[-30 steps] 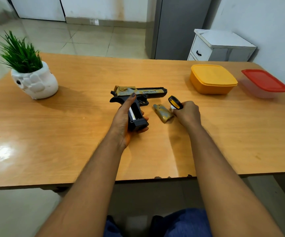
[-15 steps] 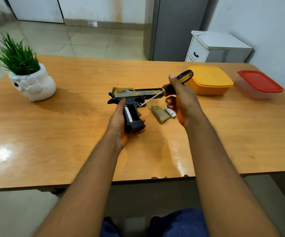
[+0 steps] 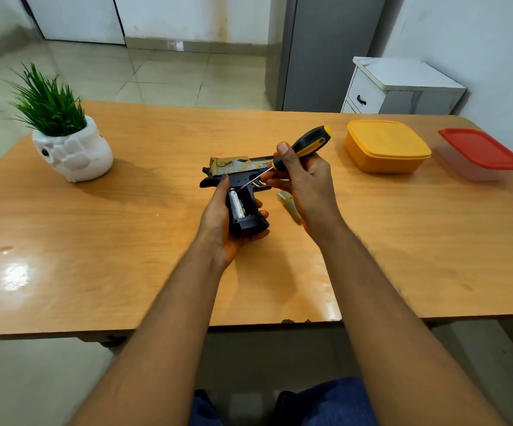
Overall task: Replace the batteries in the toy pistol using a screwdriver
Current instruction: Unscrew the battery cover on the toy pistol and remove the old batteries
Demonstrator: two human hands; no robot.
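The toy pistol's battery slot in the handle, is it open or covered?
Open: a battery lies bare in the toy pistol handle.

Bright, even indoor light fills the room. A white glare patch sits on the glossy bench near its left front edge. The plant pot throws a soft shadow rightward. Wide-angle distortion bows the bench edges; detail is slightly soft throughout, softest toward the corners.
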